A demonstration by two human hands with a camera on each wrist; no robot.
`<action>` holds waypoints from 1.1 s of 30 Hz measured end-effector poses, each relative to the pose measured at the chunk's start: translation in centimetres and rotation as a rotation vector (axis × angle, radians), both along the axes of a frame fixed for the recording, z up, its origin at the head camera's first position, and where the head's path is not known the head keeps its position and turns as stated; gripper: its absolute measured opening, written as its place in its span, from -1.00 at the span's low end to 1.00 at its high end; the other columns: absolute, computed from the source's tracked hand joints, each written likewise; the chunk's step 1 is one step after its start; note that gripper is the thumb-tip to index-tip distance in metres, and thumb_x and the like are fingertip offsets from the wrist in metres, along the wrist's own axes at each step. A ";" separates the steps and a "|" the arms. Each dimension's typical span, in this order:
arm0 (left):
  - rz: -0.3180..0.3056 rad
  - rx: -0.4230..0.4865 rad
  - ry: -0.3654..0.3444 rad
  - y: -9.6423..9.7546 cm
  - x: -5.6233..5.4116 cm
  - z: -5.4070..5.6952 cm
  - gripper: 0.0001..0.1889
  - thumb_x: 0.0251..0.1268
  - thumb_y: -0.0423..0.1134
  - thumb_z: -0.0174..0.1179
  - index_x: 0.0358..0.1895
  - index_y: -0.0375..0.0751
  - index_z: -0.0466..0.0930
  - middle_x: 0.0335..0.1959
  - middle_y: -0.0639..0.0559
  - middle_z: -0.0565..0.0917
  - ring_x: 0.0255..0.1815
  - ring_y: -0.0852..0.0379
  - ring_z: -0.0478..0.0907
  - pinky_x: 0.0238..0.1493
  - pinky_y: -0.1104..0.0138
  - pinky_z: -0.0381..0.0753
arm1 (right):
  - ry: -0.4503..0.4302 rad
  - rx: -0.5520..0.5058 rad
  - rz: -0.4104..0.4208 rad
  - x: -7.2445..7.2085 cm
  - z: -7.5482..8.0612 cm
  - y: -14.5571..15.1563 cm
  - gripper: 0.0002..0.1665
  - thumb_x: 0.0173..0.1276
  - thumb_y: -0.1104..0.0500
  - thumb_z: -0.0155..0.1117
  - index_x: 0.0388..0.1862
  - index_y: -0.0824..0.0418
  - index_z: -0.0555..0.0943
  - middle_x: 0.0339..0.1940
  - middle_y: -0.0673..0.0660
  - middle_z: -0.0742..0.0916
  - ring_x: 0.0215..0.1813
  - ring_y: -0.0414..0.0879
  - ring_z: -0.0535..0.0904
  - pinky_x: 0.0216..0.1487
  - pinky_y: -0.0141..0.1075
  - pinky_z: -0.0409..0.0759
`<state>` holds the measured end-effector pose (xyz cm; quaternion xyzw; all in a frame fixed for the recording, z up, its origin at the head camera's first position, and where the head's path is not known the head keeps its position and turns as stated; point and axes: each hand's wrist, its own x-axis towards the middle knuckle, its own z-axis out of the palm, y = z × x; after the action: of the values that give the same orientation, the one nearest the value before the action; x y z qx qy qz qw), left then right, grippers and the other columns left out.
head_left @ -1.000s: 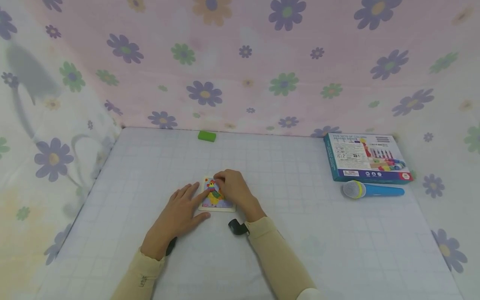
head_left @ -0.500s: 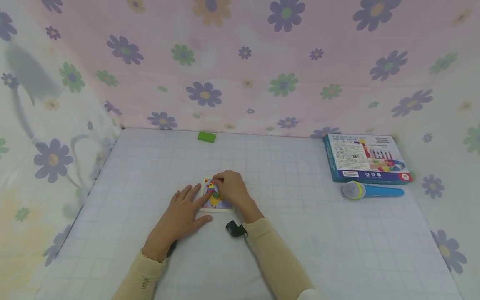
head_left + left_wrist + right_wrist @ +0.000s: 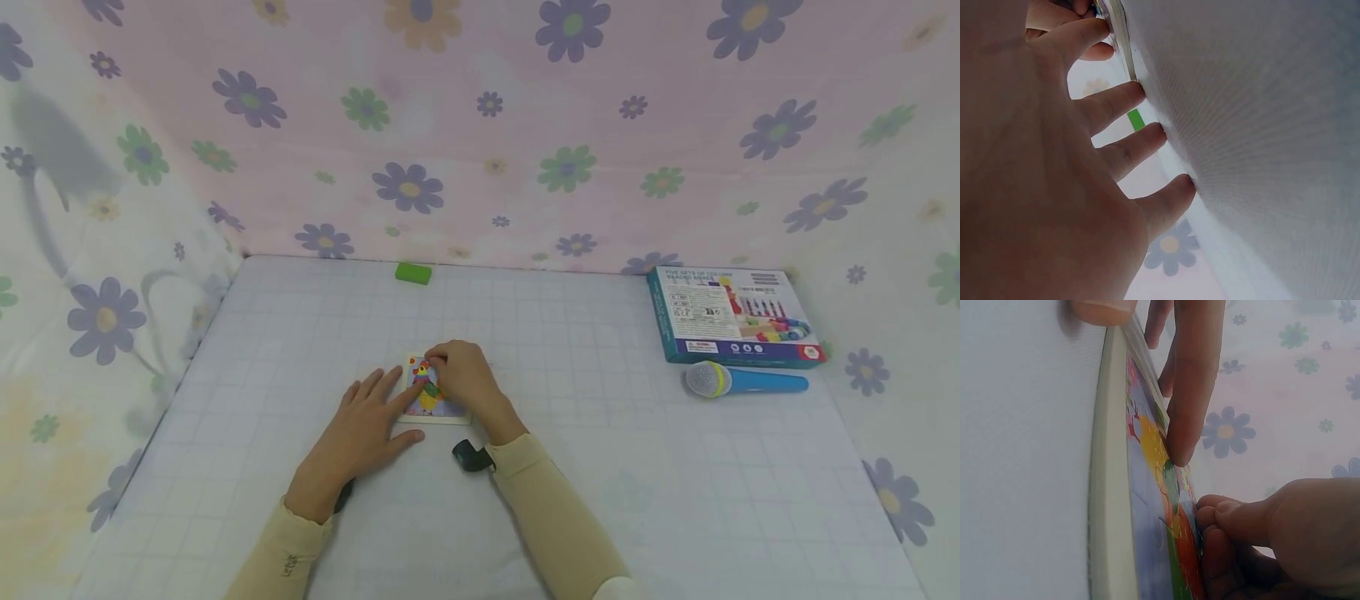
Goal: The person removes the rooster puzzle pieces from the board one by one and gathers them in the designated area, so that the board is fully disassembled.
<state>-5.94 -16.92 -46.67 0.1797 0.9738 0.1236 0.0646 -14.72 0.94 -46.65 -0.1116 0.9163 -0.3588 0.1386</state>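
Note:
A small jigsaw puzzle (image 3: pixel 437 408) with a colourful chicken picture and a pale frame lies flat on the table; cut lines show in the right wrist view. My left hand (image 3: pixel 363 425) spreads out at its left side. Its straight index finger (image 3: pixel 1191 406) touches the picture, while other fingertips rest on the cloth in the left wrist view. With curled fingers, my right hand (image 3: pixel 468 379) pinches at the puzzle's upper part, thumb against fingers. The piece there is almost wholly hidden by those fingertips (image 3: pixel 1210 515).
A green block (image 3: pixel 413 273) lies near the back edge of the white-covered table (image 3: pixel 570 500). At the right are a flat printed box (image 3: pixel 738 317) and, in front of it, a blue toy microphone (image 3: pixel 765 382). Flowered cloth (image 3: pixel 480 142) hangs behind.
The left hand has shifted very slightly to the right, thumb included. The right wrist has turned a little, and its fingers have moved a touch to the left on the puzzle.

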 end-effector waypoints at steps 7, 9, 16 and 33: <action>0.001 -0.006 0.003 0.0 0.0 -0.2 -0.24 0.29 0.24 0.30 0.52 0.09 0.39 0.56 -0.27 0.30 0.56 -0.38 0.23 0.44 -0.36 0.24 | -0.011 -0.005 0.011 -0.2 0.0 0.0 -0.70 0.58 0.18 0.14 0.12 0.14 0.75 0.15 0.10 0.79 0.28 0.00 0.66 0.37 -0.08 0.57; 0.003 -0.005 0.001 -0.1 0.0 -0.3 -0.24 0.29 0.24 0.31 0.52 0.09 0.39 0.56 -0.27 0.29 0.56 -0.38 0.22 0.45 -0.36 0.23 | -0.017 -0.007 0.014 -0.2 0.0 0.0 -0.70 0.58 0.18 0.13 0.11 0.14 0.76 0.15 0.10 0.79 0.25 -0.01 0.66 0.36 -0.09 0.58; 0.003 0.006 0.007 -0.1 -0.1 -0.3 -0.25 0.28 0.20 0.33 0.50 0.07 0.41 0.56 -0.27 0.30 0.55 -0.39 0.23 0.44 -0.35 0.24 | -0.005 0.029 0.053 -0.4 0.2 -0.1 -0.70 0.59 0.17 0.14 0.13 0.09 0.75 0.15 0.09 0.77 0.26 0.00 0.65 0.37 -0.09 0.57; -0.006 0.015 0.015 0.0 -0.2 -0.4 -0.26 0.29 0.22 0.31 0.50 0.07 0.41 0.56 -0.27 0.30 0.54 -0.40 0.25 0.42 -0.37 0.26 | -0.013 0.033 0.212 -1.6 0.1 -0.2 -0.67 0.61 0.16 0.08 0.12 0.04 0.76 0.18 0.08 0.75 0.06 -0.09 0.61 0.28 -0.13 0.59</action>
<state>-6.16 -16.97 -47.06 0.1842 0.9727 0.1292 0.0562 -16.35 0.69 -46.57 -0.2033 0.9042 -0.3275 0.1838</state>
